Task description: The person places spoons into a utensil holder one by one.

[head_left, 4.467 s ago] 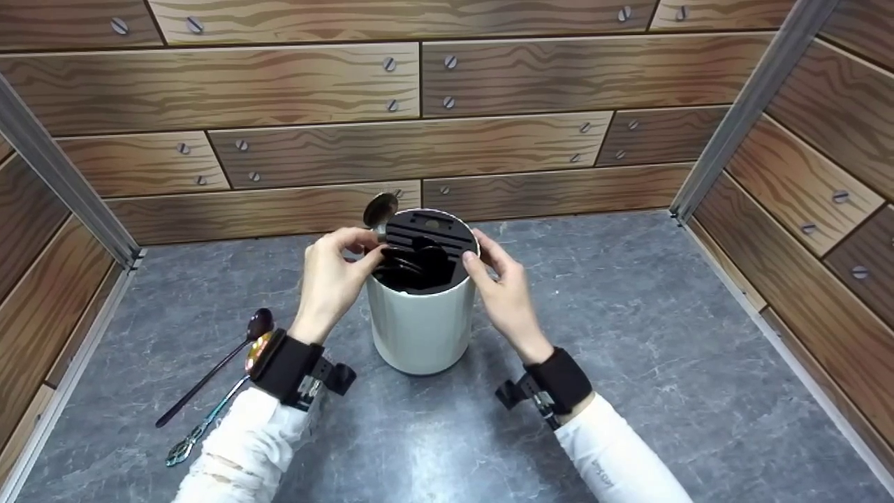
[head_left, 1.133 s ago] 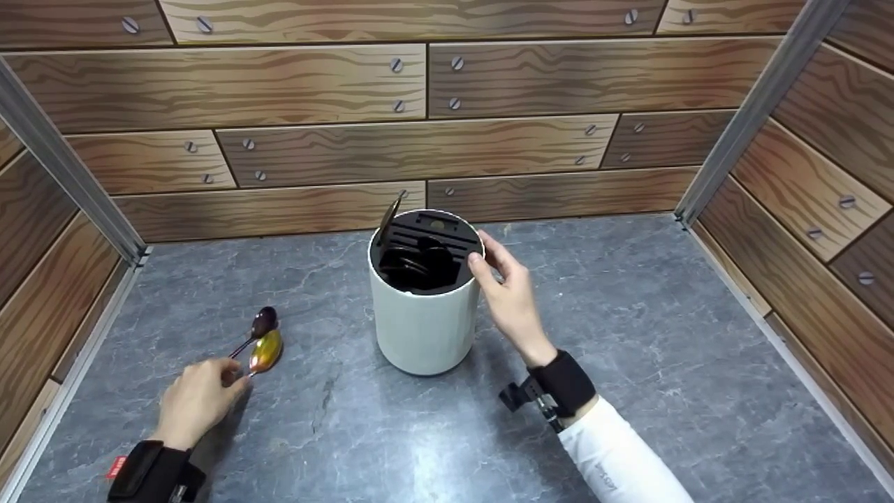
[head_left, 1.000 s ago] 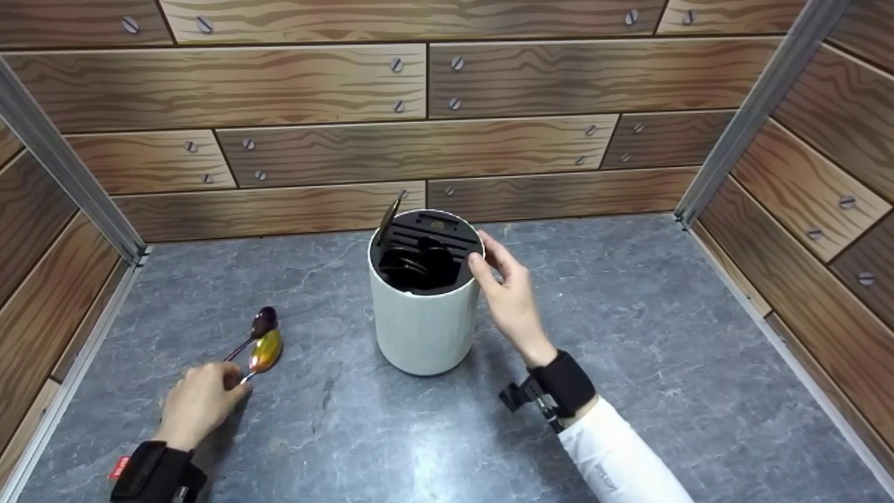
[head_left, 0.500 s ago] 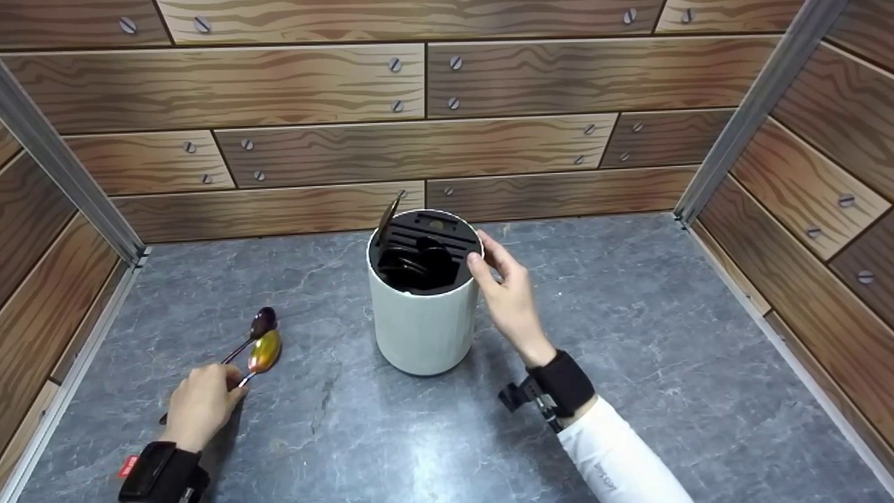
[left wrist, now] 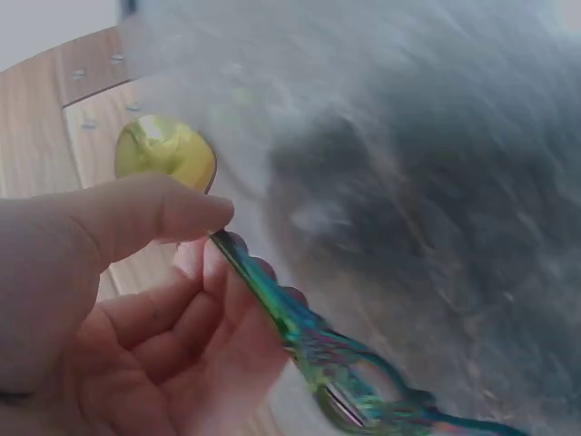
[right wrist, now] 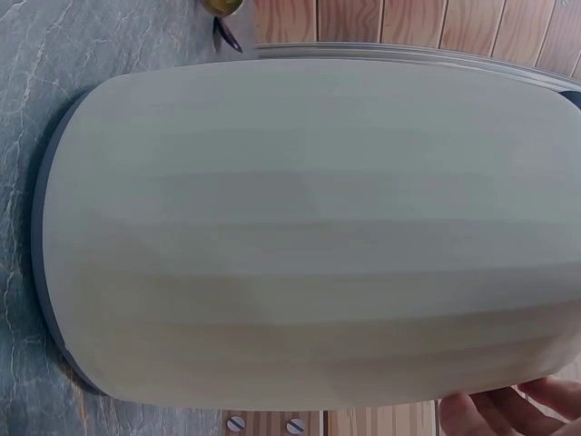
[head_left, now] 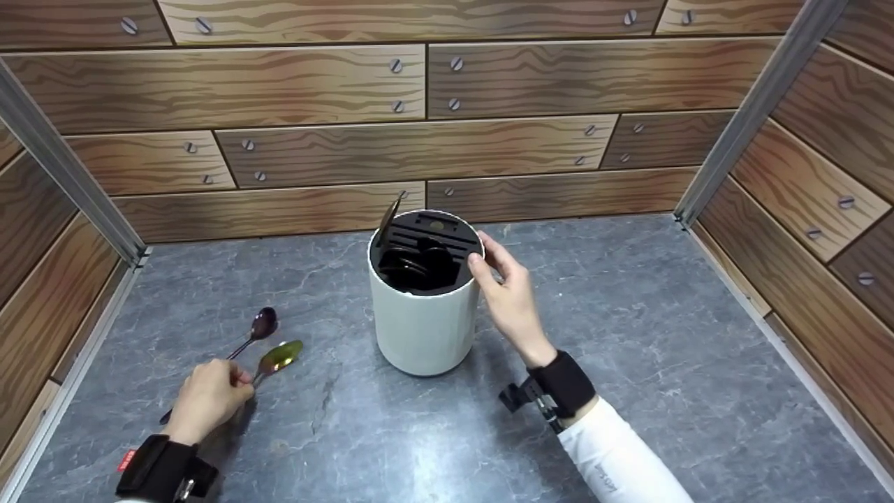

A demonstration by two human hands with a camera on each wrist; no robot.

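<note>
My left hand (head_left: 209, 395) pinches a shiny spoon by its handle at the left of the table. In the left wrist view this spoon (left wrist: 163, 154) shows a golden bowl and an ornate, rainbow-coloured openwork handle, held between thumb and fingers. Just behind it lies a dark purple spoon (head_left: 264, 323), its handle partly covered by the hand. At the middle stands a white round utensil holder (head_left: 424, 328) with a black slotted insert (head_left: 457, 241). My right hand (head_left: 513, 300) grips its right rim, thumb on top and fingers round the outer side. Another spoon (head_left: 389, 220) sticks up from the holder's left side.
Dark items crowd the large opening of the insert, too dark to make out. The grey marbled table (head_left: 628, 335) is bounded by a wood-patterned back wall (head_left: 314, 84) and side walls with metal corner posts.
The left hand went from the upright spoon at the holder to the rainbow spoon, which has now swung rightward, apart from the purple one. The right hand stays at the rim.
</note>
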